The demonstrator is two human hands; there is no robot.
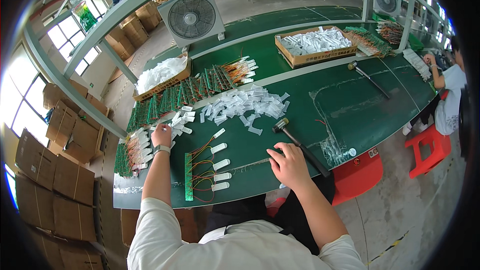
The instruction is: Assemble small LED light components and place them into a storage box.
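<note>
My left hand [161, 136], with a watch at its wrist, is at the edge of a small heap of white plastic casings [181, 121]. Its fingers are bent together, and what they hold is too small to make out. My right hand [291, 164] hovers over the table's near side, fingers apart and holding nothing. Beside it lies a mallet [300, 145] with a dark handle. Between my hands rests a green circuit board strip [188, 176]; red and yellow wires run from it to several white casings [221, 164] lined up on its right.
Translucent plastic pieces [245, 104] are piled mid-table. Rows of wired green boards [175, 95] stretch along the left. Cardboard trays of white parts [316, 42] stand at the back, near a second mallet [369, 78]. A fan [191, 17] stands beyond; a co-worker [452, 87] sits far right.
</note>
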